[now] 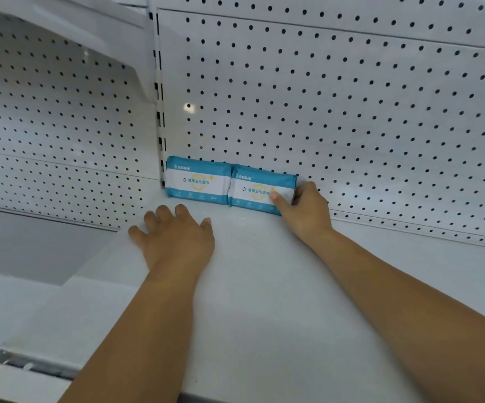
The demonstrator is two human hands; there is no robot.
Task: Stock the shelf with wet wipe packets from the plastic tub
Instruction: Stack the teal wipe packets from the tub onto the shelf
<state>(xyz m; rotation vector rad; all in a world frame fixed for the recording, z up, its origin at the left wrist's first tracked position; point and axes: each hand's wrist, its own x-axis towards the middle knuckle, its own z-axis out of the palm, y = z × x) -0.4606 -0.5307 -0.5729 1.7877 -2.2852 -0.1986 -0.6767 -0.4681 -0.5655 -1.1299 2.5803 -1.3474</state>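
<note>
Two blue-and-white wet wipe packets stand upright side by side at the back of the white shelf point(264, 286), against the pegboard. The left packet point(197, 181) sits in the corner by the upright. My right hand point(305, 212) grips the right end of the right packet point(257, 189), thumb on its front face and fingers behind it. My left hand point(174, 237) rests flat on the shelf in front of the left packet, fingers spread, holding nothing. The plastic tub is out of view.
A white pegboard back panel point(351, 112) rises behind the shelf. A slotted upright point(160, 112) divides it from the neighbouring bay's pegboard point(46, 126) on the left. Bare shelf surface stretches to the right of the packets.
</note>
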